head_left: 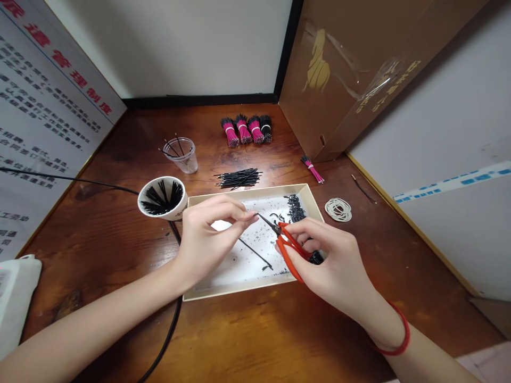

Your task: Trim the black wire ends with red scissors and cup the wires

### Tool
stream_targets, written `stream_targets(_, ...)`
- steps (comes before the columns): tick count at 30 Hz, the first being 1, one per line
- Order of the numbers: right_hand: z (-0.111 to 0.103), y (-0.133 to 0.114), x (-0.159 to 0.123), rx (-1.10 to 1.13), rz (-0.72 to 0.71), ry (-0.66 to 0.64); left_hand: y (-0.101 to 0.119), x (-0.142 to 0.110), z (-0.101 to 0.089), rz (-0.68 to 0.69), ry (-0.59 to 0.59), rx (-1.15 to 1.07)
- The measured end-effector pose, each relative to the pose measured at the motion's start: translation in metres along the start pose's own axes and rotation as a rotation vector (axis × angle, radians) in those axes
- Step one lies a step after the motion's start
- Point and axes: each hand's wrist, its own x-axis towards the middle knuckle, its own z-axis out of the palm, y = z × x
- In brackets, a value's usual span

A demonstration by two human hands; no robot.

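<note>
My left hand (215,234) is closed in a pinch on a thin black wire (255,252). One end of the wire pokes out at the fingertips, and the rest hangs below the hand over a shallow cream tray (243,289). My right hand (331,255) grips red-handled scissors (288,247) with narrow dark blades. The blade tips meet the wire end at my left fingertips; whether they touch it I cannot tell. Beneath both hands, the tray's white bottom carries small scraps and a heap of black clippings (295,207).
Behind the tray lie loose black wires (238,178) and tied pink-and-black wire bundles (242,129). A paper cup (170,213) of black wires and a clear cup (189,162) stand left. Rubber bands (338,209) and a small bundle (312,169) lie right. A cardboard box (343,69) stands behind.
</note>
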Motion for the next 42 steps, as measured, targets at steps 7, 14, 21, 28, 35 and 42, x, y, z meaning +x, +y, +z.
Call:
stream_targets(7, -0.0028, -0.0002, 0.0, -0.009, -0.003, 0.004, 0.0004, 0.0011, -0.0012, 0.043, -0.014, 0.026)
stream_targets(14, -0.0022, 0.0006, -0.0013, -0.037, -0.032, 0.031, 0.0005, 0.0004, -0.0007, 0.011, -0.018, 0.01)
stream_targets(21, -0.0015, -0.0001, -0.0003, -0.03, 0.007, 0.03, 0.0003, 0.0001, 0.0004, -0.021, -0.002, -0.022)
stream_targets(28, -0.0013, -0.0009, -0.0003, -0.029, 0.008, 0.021, 0.0004, -0.0002, 0.0001, -0.016, -0.003, -0.005)
stream_targets(35, -0.0003, -0.0009, -0.0005, -0.019, 0.006, 0.028, 0.0007, 0.0006, 0.0, 0.005, 0.003, 0.0)
stream_targets(42, -0.0013, 0.0, -0.0013, -0.035, -0.012, 0.025, 0.0007, 0.0002, -0.0006, 0.009, -0.01, 0.005)
